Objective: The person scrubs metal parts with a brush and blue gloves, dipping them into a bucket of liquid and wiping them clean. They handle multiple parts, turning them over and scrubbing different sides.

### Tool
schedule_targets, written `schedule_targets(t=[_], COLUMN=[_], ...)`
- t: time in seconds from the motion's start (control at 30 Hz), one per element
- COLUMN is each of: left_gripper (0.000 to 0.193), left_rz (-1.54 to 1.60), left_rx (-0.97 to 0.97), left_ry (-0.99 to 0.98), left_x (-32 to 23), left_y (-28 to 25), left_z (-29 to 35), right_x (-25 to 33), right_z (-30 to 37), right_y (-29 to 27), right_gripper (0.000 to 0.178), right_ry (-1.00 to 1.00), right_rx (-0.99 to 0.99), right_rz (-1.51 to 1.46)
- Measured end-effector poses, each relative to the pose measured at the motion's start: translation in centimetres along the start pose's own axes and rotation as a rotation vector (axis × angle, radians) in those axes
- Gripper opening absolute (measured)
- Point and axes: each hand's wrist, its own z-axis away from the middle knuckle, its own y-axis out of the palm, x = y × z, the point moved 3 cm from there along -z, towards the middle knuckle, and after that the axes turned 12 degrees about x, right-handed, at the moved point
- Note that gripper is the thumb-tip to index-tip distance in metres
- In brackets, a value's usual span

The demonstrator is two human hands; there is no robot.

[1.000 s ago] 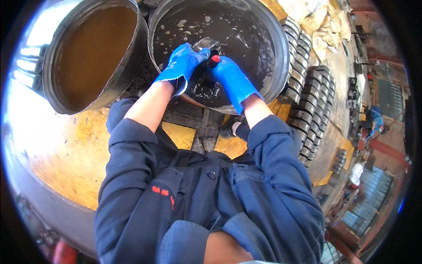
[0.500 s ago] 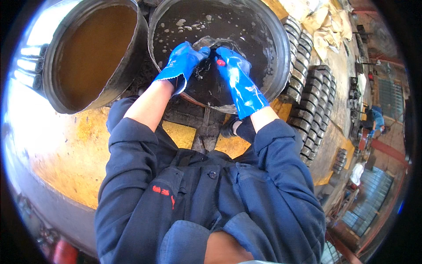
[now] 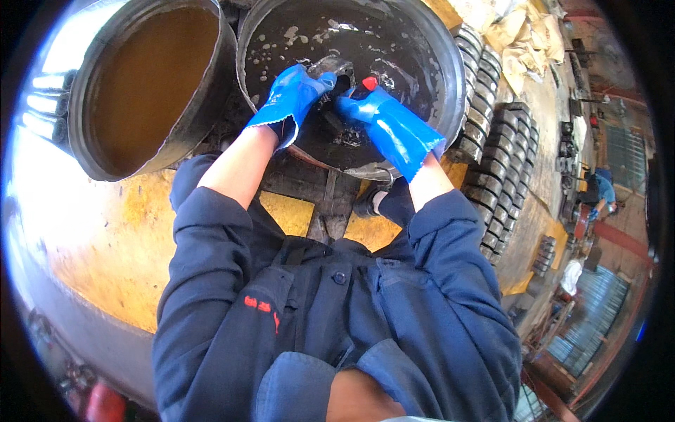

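A: Taking the centre of the view as the hub of the dial, where does the work lie?

B: At 12 o'clock, within a round metal tub (image 3: 453, 77) of dark liquid (image 3: 408, 49) flecked with pale foam. Here a wet, dark metal part (image 3: 334, 67) appears; whether it touches the liquid cannot be told.

A: And the left hand (image 3: 295, 90)?

B: Blue-gloved, at 11 o'clock, its thumb and fingers are closed on the part's 8 o'clock side.

A: The right hand (image 3: 376, 112)?

B: At 1 o'clock, gloved alike and near the left, it is curled firmly about a red-ended tool (image 3: 370, 83). Only the red end shows clearly, beyond the fingers toward 12 o'clock; the tool's kind cannot be told.

A: What surrounds them?

B: A second tub (image 3: 214, 98), at 10 o'clock, contains brown liquid (image 3: 155, 91). Rows of dark, ribbed metal pieces (image 3: 506, 162) stand between 2 and 3 o'clock; crumpled pale sacking (image 3: 531, 42) lies between 1 and 2. The wearer's dark blue jacket (image 3: 337, 330) occupies 6 o'clock.
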Motion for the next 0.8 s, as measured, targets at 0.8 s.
schedule_targets(t=[0.8], left_gripper=[0.080], left_rz=[0.017], left_rx=[0.056], left_ry=[-0.071], left_x=[-0.5], left_y=[-0.1], left_z=[-0.1], right_x=[-1.1], right_z=[0.7], right_y=[0.8], right_gripper=[0.039], right_ry=[0.332], right_rx=[-0.425], right_rz=[0.387])
